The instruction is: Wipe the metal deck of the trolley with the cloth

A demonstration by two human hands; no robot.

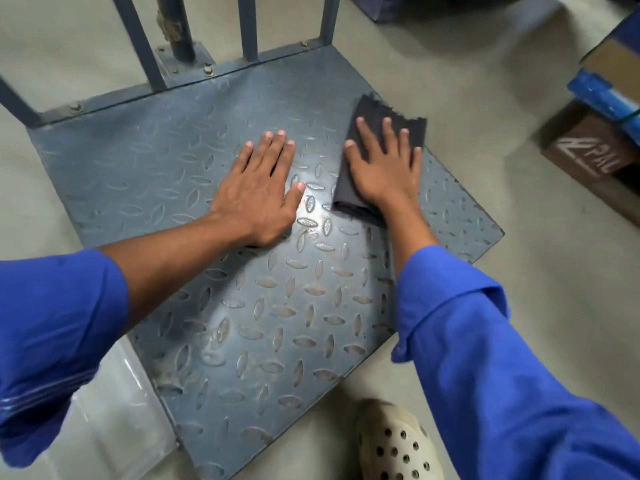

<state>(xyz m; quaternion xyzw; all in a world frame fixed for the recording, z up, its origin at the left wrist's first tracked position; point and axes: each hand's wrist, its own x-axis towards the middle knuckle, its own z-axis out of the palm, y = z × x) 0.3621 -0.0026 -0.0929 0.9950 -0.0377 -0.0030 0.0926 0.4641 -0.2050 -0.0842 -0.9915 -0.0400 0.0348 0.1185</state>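
The trolley's grey metal deck (pixel 145 168) with a raised diamond pattern fills the middle of the view, on the floor. A dark folded cloth (pixel 372 109) lies near the deck's right edge. My right hand (pixel 384 168) presses flat on the cloth with its fingers spread and straight. My left hand (pixel 258 192) rests flat on the bare deck just left of the cloth, fingers straight. Both arms wear blue sleeves.
Grey upright bars of the trolley's handle frame (pixel 247 26) rise at the deck's far edge. Cardboard boxes (pixel 581 150) and a blue item stand on the floor at right. A cream perforated clog (pixel 394 445) sits by the deck's near edge. A clear plastic sheet (pixel 114 410) lies at lower left.
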